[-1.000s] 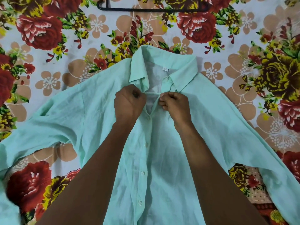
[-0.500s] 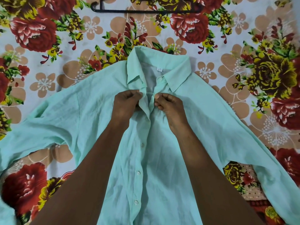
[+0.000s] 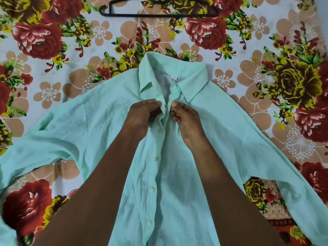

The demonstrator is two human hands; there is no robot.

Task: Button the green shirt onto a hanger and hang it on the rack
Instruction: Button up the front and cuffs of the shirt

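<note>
- A floral bedsheet (image 3: 44,89), printed with red roses and tan blossoms on a pale ground, covers the whole surface under the work.
- The green shirt (image 3: 177,174) lies front-up across the middle of the sheet, collar toward the top of the view, its sleeves spread out to both sides.
- The person's left hand (image 3: 142,112) reaches in from below, fingers curled, pinching the left front edge of the shirt just under the collar.
- Between the two hands the front opening stands slightly parted, with a dark sliver showing in the gap; a white label (image 3: 173,78) shows inside the neck.
- A row of pale buttons (image 3: 160,130) runs down the front from below the hands, and the two front edges lie together there.
- The right hand (image 3: 184,116) mirrors the left, thumb and curled fingers pinching the right front edge, the two hands nearly touching.
- A black hanger (image 3: 158,15) lies flat on the sheet near the top edge, well apart from the shirt, its upper part cut off by the frame.
</note>
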